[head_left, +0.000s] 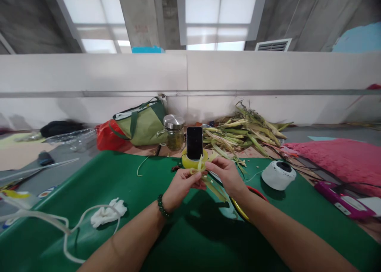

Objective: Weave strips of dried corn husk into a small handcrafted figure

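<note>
My left hand (182, 183), with a dark green bead bracelet (163, 207) at the wrist, pinches pale yellow-green husk strips (216, 189) over the middle of the green mat (143, 240). My right hand (228, 174) is closed on the upper part of the same strips, close to the left fingertips. The loose ends hang down to the right beneath my hands. Just beyond them a black phone (195, 142) stands upright on a round yellow base (187, 161). Part of a red and yellow curved object (240, 211) shows beneath my right forearm.
A heap of husks (247, 129) lies against the white wall. A lidded glass mug (174, 134) and a green bag (145, 125) stand left of it. On the mat are a white roll-shaped object (277, 176), a crumpled tissue (108, 213) and a white cable (66, 240).
</note>
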Motion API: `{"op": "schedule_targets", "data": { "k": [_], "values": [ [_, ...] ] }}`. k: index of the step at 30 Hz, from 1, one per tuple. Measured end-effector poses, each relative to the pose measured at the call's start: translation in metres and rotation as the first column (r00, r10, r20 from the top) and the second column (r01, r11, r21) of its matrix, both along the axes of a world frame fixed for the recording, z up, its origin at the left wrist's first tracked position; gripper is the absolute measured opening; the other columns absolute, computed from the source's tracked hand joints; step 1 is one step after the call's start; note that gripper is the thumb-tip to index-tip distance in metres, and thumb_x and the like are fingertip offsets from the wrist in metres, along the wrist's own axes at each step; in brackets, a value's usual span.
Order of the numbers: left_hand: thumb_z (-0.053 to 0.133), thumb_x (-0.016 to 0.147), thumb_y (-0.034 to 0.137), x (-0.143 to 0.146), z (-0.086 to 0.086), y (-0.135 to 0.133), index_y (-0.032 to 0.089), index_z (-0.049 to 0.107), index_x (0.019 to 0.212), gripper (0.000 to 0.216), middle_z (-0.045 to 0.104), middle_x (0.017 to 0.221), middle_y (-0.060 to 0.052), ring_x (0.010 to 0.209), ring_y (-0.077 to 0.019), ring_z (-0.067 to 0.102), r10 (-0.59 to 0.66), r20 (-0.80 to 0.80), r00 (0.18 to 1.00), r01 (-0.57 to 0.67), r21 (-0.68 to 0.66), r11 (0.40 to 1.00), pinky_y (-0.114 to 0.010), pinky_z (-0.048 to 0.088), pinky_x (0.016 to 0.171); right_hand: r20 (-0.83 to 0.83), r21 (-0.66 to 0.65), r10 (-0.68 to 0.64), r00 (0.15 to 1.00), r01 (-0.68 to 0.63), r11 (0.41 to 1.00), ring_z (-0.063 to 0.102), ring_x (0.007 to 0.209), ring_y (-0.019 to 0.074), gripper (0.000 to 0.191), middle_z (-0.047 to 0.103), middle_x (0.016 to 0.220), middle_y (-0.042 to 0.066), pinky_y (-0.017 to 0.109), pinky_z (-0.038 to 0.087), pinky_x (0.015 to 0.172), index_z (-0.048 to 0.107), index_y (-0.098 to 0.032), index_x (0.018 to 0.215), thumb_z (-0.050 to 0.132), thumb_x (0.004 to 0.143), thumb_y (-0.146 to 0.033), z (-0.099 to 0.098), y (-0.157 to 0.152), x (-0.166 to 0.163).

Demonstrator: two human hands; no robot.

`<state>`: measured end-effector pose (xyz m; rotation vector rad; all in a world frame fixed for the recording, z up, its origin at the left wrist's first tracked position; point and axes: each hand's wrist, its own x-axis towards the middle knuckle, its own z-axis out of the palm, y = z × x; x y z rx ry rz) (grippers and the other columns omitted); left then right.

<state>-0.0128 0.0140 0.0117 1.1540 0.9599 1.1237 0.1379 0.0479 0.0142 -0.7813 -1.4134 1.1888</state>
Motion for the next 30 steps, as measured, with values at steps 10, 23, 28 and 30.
{"op": "schedule_targets", "data": {
  "k": [10,23,28,30],
  "values": [
    [0.078,0.055,0.048,0.011,-0.002,0.000,0.012,0.067,0.061,0.039,0.061,0.055,-0.001,0.054,-0.0103,0.053,0.047,0.119,0.992,-0.043,-0.039,0.998,-0.023,0.044,0.058,0.312,0.921,-0.555,0.771,-0.101,0.377,0.064,0.070,0.0155,0.012,0.072,0.079,0.005,0.028,0.049,0.066,0.066,-0.017,0.088,0.055,0.085,-0.013,0.006,-0.022,0.005],
    [0.073,0.060,0.027,0.007,0.000,0.001,0.012,0.068,0.063,0.016,0.058,0.058,-0.001,0.054,-0.0079,0.048,0.089,0.417,0.905,-0.016,-0.176,0.984,-0.019,0.038,0.053,0.332,0.941,-0.718,0.612,-0.274,0.201,0.063,0.087,0.0202,0.018,0.072,0.094,0.009,0.035,0.047,0.079,0.068,-0.015,0.096,0.052,0.087,-0.012,0.003,-0.030,0.001],
    [0.076,0.058,0.027,0.008,0.000,0.001,0.010,0.071,0.073,0.023,0.064,0.064,-0.004,0.063,-0.0112,0.055,0.043,0.370,0.928,0.011,-0.143,0.990,-0.021,0.041,0.062,0.296,0.949,-0.779,0.552,-0.261,0.175,0.057,0.080,0.0193,0.016,0.072,0.088,0.006,0.035,0.042,0.076,0.069,-0.018,0.090,0.055,0.085,-0.011,0.004,-0.035,-0.001],
    [0.078,0.056,0.029,0.009,0.000,0.001,0.010,0.071,0.076,0.028,0.065,0.065,-0.004,0.064,-0.0114,0.056,0.046,0.382,0.923,0.018,-0.162,0.987,-0.022,0.041,0.065,0.289,0.950,-0.781,0.554,-0.269,0.161,0.055,0.078,0.0191,0.015,0.071,0.086,0.005,0.034,0.039,0.072,0.069,-0.018,0.090,0.056,0.085,-0.012,0.006,-0.038,-0.002]
  ]
}}
